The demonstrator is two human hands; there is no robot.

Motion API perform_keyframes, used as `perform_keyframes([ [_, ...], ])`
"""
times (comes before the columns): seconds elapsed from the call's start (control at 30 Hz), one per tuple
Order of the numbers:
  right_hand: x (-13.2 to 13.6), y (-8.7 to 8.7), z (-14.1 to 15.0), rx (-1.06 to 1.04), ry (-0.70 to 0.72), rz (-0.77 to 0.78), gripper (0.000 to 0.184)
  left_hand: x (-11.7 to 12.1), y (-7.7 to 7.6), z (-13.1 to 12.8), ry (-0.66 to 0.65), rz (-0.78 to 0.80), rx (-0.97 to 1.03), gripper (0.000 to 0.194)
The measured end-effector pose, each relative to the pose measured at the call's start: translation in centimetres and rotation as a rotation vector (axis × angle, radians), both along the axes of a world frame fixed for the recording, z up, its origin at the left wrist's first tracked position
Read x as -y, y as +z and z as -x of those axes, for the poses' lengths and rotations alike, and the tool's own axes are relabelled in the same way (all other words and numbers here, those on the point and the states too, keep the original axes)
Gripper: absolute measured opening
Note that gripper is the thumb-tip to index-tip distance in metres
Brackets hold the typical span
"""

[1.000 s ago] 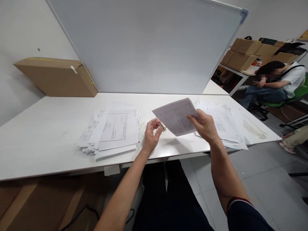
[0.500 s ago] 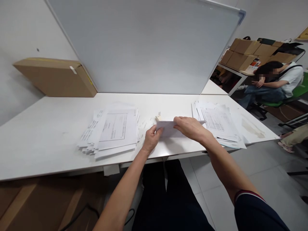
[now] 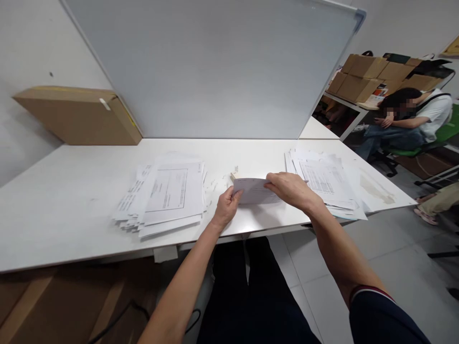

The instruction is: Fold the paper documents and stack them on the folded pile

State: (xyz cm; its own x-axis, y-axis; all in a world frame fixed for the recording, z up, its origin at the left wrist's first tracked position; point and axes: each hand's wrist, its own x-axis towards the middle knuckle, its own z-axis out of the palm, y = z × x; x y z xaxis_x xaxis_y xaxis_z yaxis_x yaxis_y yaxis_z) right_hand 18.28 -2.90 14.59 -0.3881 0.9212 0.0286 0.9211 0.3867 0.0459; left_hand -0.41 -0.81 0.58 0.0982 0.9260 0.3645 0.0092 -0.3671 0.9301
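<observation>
We hold a thin sheaf of white printed paper between our two hands, in front of us and above the middle of the white, smooth tabletop. Our left hand is narrowed on the sheaf's left end, the thumb on the near face. Our right hand reaches across from the other side and grips the upper edge toward the right end, its back turned up and covering that part of the paper. The sheaf stands steeply tilted, print facing us; whether its lower edge touches the tabletop we cannot tell. Just behind its upper left corner we see a small beige block-like object, mostly hidden, and we cannot tell whether our left fingers touch it. To the left lies an uneven stack of white printed sheets, the top one bearing a rectangular frame; to the right, partly behind our right hand, lies a second loose pile of white printed sheets. At the back of the tabletop stands a large pale-grey framed whiteboard, with a flat brown cardboard box beside it on the left. Farther right, another person in a white top sits bent forward on a green chair, near stacked brown cardboard boxes.
</observation>
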Motion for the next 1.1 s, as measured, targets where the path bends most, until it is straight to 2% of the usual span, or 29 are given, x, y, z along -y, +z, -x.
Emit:
perform_keyframes([
  [0.27,0.6,1.3,0.7,0.037,0.021,-0.019,0.022,0.1,-0.1,0.2,0.100,-0.044,0.028,0.023],
  [0.4,0.4,1.3,0.9,0.082,0.014,0.034,0.020,0.1,0.0,0.1,0.030,0.018,0.053,0.027],
  [0.5,0.2,0.8,0.6,0.037,-0.003,0.082,0.017,0.0,0.0,0.0,-0.029,0.086,0.041,0.031],
  [0.67,0.6,0.6,0.1,0.037,-0.011,0.081,0.016,-0.1,-0.2,0.1,0.011,0.044,0.027,0.023],
  [0.77,1.4,1.2,-1.2,-0.104,-0.043,0.032,0.017,-0.1,0.0,0.1,0.049,0.025,0.023,0.020],
  [0.87,1.8,1.4,-3.7,-0.453,-0.140,-0.017,0.017,-0.1,0.2,0.0,0.116,0.013,0.056,0.019],
  [0.93,1.8,0.5,-5.5,-0.750,-0.211,0.071,0.019,-0.2,0.3,-0.1,0.200,0.038,0.058,0.019],
  [1.0,1.7,-1.4,-6.7,-0.995,-0.265,0.307,0.026,-0.4,0.2,-0.1,0.289,0.079,0.015,0.020],
  [1.07,1.4,-3.9,-7.4,-1.036,-0.334,0.550,0.030,-0.6,-0.1,0.0,0.348,0.102,-0.086,0.021],
  [1.1,1.4,-5.3,-7.5,-0.987,-0.380,0.604,0.028,-0.7,-0.3,0.1,0.368,0.098,-0.154,0.022],
])
